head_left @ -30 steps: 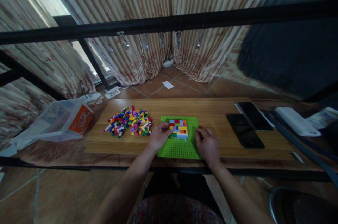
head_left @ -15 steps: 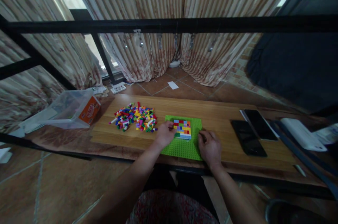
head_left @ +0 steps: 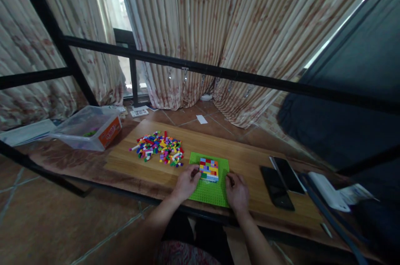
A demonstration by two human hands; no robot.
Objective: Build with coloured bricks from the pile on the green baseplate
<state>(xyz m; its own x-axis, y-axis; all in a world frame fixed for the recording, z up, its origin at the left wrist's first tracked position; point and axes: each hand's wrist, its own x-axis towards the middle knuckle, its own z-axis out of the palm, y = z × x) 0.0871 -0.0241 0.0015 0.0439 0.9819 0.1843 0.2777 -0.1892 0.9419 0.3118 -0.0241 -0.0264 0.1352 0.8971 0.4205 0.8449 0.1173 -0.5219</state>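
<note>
A square block of multicoloured building bricks (head_left: 208,169), several layers high, stands on the green studded baseplate (head_left: 208,198). My left hand (head_left: 186,182) is at the block's left side, its fingers bent toward the thumb. Whether those fingertips touch the block or pinch a small brick is too small to tell. At the baseplate's right edge my right hand (head_left: 238,192) rests with curled fingers, and what lies inside them is hidden. To the left, a loose pile of small coloured bricks (head_left: 161,148) is spread over the wooden board (head_left: 140,173).
A clear plastic bin (head_left: 83,127) with an orange label stands left of the board. Two dark flat devices, a tablet (head_left: 276,188) and a phone-like slab (head_left: 289,175), lie at the right. Beyond them is a white object (head_left: 328,192). A black metal rail (head_left: 200,61) crosses behind the board.
The camera view has tilted and shifted, so the board appears lower and slanted. My left hand sits slightly lower along the block's left side; my right hand stays by the baseplate's right edge.
</note>
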